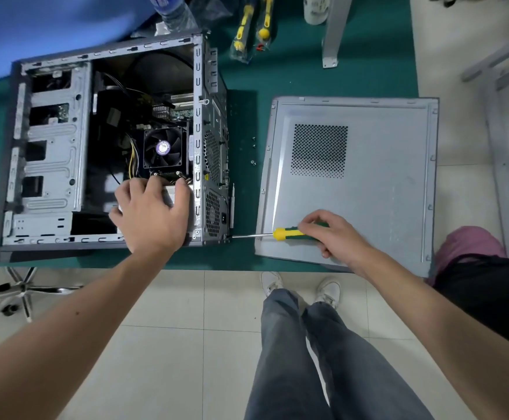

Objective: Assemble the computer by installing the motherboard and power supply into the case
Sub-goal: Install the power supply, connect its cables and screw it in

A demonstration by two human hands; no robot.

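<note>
The right hand grips a screwdriver by its green and yellow handle, fingers curled round it, above the near edge of a flat grey steel side panel. The thin shaft runs left from that hand, its tip meeting the near rear corner of the case. The left hand reaches into the open case and holds a boxy silver power supply in the near rear corner, fingers curled over its top edge.

Just beyond the left hand sits a black square cooler fan with a round purple label, its writing too small to read, on the motherboard. Yellow and black cables hang beside the fan. Left of that hand stands the case's ribbed drive cage.

Between the hands, 3 small screws lie on the green mat. The panel has a square patch of perforated holes beyond the right hand. Farther off lie bagged yellow-handled tools.
</note>
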